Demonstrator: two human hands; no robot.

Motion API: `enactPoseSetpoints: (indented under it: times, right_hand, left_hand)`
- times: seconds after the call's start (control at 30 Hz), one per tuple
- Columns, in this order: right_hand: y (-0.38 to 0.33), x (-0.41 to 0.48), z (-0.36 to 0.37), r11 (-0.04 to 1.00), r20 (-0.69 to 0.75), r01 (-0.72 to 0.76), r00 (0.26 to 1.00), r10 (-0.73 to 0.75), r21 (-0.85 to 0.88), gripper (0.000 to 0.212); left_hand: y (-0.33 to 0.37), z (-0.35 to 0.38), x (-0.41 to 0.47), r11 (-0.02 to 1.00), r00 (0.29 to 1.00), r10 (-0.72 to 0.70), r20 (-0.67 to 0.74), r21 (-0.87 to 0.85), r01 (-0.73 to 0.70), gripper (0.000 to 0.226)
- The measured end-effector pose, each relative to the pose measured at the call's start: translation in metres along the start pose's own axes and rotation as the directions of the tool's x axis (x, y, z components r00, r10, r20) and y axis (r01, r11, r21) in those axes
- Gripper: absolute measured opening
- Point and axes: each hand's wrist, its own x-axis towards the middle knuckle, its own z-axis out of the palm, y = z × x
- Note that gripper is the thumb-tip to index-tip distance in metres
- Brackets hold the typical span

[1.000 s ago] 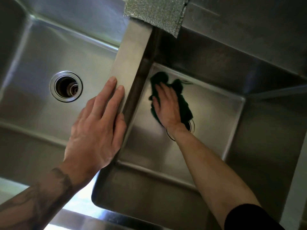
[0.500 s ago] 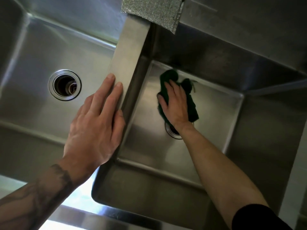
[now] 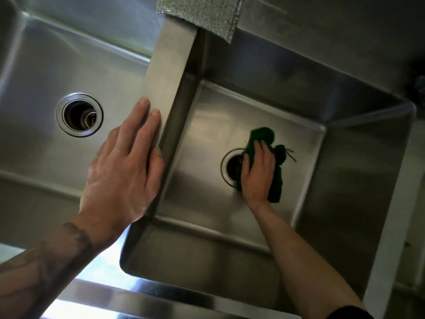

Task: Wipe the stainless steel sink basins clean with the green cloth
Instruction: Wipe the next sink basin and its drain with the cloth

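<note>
A kitchen — a double steel sink [image 3: 167, 72] with a drain [image 3: 79, 115] in each basin, and a scouring pad [image 3: 202, 12] on the far rim.

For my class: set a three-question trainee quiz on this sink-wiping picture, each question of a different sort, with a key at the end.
1. True or false: the left hand holds the green cloth.
2. Which basin is being wiped? A) left basin B) right basin
3. Fill in: the right hand presses the cloth beside the right basin's ____.

Key: 1 false, it rests flat on the divider; 2 B; 3 drain.
</note>
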Motion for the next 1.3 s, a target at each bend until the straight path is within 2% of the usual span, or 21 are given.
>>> enactPoseSetpoints:
  times: [0.07, 0.2, 0.27, 0.37, 0.5, 0.6, 0.63, 0.73, 0.8, 0.9, 0.97, 1.07, 1.17, 1.3]
  right_hand:
    - [0.015, -0.002, -0.006, 0.995, 0.103, 0.097, 0.99, -0.093, -0.026, 0.05]
    - [0.042, -0.029, -0.027, 0.997, 0.18, 0.066, 0.982, -0.056, -0.05, 0.049]
    - [0.042, -0.047, -0.028, 0.991, 0.227, 0.117, 0.969, -0.1, -0.064, 0.049]
    - [0.033, -0.037, -0.02, 0.961, 0.237, 0.261, 0.943, -0.233, -0.094, 0.046]
    - [0.005, -0.024, -0.007, 0.98, 0.227, 0.188, 0.959, -0.168, -0.07, 0.044]
    - [0.006, -0.042, -0.009, 0.936, 0.317, 0.347, 0.895, -0.313, -0.054, 0.042]
    - [0.008, -0.042, -0.012, 0.932, 0.319, 0.357, 0.891, -0.323, -0.054, 0.042]
    - [0.004, -0.032, -0.018, 0.977, 0.193, 0.192, 0.966, -0.172, -0.093, 0.045]
    - [-0.004, -0.03, -0.015, 0.973, 0.202, 0.167, 0.97, -0.134, -0.158, 0.049]
    - [-0.009, -0.041, -0.009, 0.913, 0.273, 0.31, 0.932, -0.238, -0.265, 0.044]
    - [-0.011, -0.04, -0.008, 0.889, 0.339, 0.342, 0.911, -0.234, -0.305, 0.038]
    - [-0.021, -0.022, -0.006, 0.908, 0.451, 0.287, 0.883, -0.127, -0.306, 0.035]
    - [-0.031, -0.005, 0.0, 0.893, 0.55, 0.244, 0.835, 0.004, -0.379, 0.034]
    - [-0.04, 0.027, -0.002, 0.931, 0.704, 0.097, 0.683, 0.195, -0.352, 0.026]
  left_hand:
    - [-0.001, 0.001, 0.0, 1.0, 1.0, -0.003, -0.004, 0.0, 0.003, 0.056]
    - [-0.001, 0.001, 0.001, 1.0, 1.0, -0.009, 0.001, -0.004, 0.009, 0.056]
    - [0.0, 0.0, 0.001, 1.0, 1.0, -0.012, 0.002, -0.005, 0.012, 0.056]
    - [0.001, -0.001, 0.001, 1.0, 1.0, -0.019, -0.003, -0.013, 0.019, 0.056]
    - [0.001, -0.001, 0.0, 1.0, 1.0, 0.002, 0.002, -0.003, -0.002, 0.056]
    - [0.0, -0.002, 0.001, 1.0, 1.0, 0.008, 0.007, -0.007, -0.008, 0.055]
    - [0.001, -0.003, 0.0, 1.0, 1.0, 0.007, 0.009, -0.008, -0.007, 0.055]
    - [0.002, -0.003, 0.001, 1.0, 1.0, -0.003, 0.01, -0.008, 0.003, 0.055]
    - [0.002, -0.002, 0.001, 1.0, 1.0, -0.008, 0.01, -0.002, 0.008, 0.054]
    - [0.001, -0.002, 0.001, 1.0, 1.0, -0.014, 0.017, -0.003, 0.014, 0.055]
    - [0.002, -0.003, 0.002, 1.0, 1.0, -0.018, 0.016, -0.003, 0.018, 0.055]
    - [0.002, -0.004, 0.002, 1.0, 1.0, -0.002, 0.013, -0.007, 0.003, 0.055]
    - [0.002, -0.004, 0.004, 1.0, 1.0, 0.004, 0.013, -0.013, -0.004, 0.054]
    - [0.004, -0.006, 0.003, 1.0, 1.0, 0.005, 0.017, -0.016, -0.005, 0.054]
